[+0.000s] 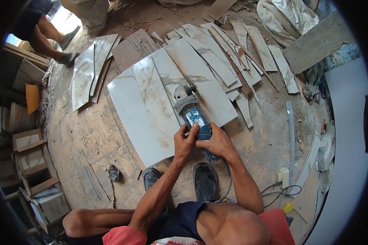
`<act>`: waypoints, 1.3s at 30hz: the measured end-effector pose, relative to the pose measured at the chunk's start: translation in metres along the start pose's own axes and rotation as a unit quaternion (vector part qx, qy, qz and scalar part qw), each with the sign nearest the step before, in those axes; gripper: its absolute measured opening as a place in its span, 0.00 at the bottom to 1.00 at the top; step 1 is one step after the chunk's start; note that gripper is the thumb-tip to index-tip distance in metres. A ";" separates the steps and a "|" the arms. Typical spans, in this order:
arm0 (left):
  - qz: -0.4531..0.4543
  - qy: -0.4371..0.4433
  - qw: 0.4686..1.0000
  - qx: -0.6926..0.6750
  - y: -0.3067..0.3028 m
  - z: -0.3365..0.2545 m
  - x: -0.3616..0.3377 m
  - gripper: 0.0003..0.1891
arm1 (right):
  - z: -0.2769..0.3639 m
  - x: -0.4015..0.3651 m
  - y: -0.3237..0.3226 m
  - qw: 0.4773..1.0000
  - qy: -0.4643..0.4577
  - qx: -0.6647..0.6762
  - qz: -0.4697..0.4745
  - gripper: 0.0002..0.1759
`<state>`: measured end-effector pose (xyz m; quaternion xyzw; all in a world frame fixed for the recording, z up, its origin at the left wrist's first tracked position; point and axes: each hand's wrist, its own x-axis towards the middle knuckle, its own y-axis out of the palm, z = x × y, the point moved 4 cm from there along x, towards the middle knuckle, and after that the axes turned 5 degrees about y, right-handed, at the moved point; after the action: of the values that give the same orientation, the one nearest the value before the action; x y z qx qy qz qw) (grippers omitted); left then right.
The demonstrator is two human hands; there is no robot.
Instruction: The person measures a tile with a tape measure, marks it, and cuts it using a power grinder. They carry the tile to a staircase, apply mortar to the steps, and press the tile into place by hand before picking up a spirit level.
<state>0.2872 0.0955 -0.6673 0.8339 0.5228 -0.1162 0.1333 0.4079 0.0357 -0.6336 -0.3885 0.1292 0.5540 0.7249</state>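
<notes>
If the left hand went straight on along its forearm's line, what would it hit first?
The angle grinder, which the left hand is touching. Past it, the pale tile seems next, though depth is unclear from this one view.

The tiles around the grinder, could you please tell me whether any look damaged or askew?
Yes: beyond the grinder, narrow tile pieces lie at uneven angles, some overlapping, some tapering, so they look like cut or broken scraps.
</notes>
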 end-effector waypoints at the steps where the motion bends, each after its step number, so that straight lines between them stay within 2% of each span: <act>1: 0.000 0.001 1.000 0.000 0.001 0.000 0.000 0.20 | 0.000 -0.001 -0.001 1.000 -0.001 0.000 0.000 0.36; 13: 0.003 0.007 1.000 0.029 0.004 0.012 -0.011 0.18 | -0.007 -0.013 -0.002 1.000 0.013 -0.005 0.008 0.35; 22: -0.012 0.015 1.000 0.009 0.009 0.017 -0.021 0.19 | -0.017 -0.020 -0.002 1.000 -0.012 0.003 -0.009 0.35; 27: 0.007 0.002 1.000 0.002 0.014 0.015 -0.030 0.16 | -0.022 -0.026 -0.004 1.000 0.013 -0.005 0.004 0.34; 30: -0.002 -0.001 1.000 0.001 0.015 0.018 -0.035 0.19 | -0.029 -0.029 -0.002 1.000 0.014 -0.005 0.003 0.34; 37: 0.011 -0.007 1.000 0.002 0.019 0.018 -0.047 0.19 | -0.029 -0.042 -0.005 1.000 0.020 0.005 0.010 0.33; 39: 0.008 0.000 1.000 -0.007 0.021 0.017 -0.048 0.19 | -0.033 -0.041 -0.004 1.000 0.002 -0.005 -0.015 0.30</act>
<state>0.2849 0.0401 -0.6654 0.8370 0.5172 -0.1116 0.1396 0.4052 -0.0173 -0.6285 -0.3950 0.1223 0.5426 0.7311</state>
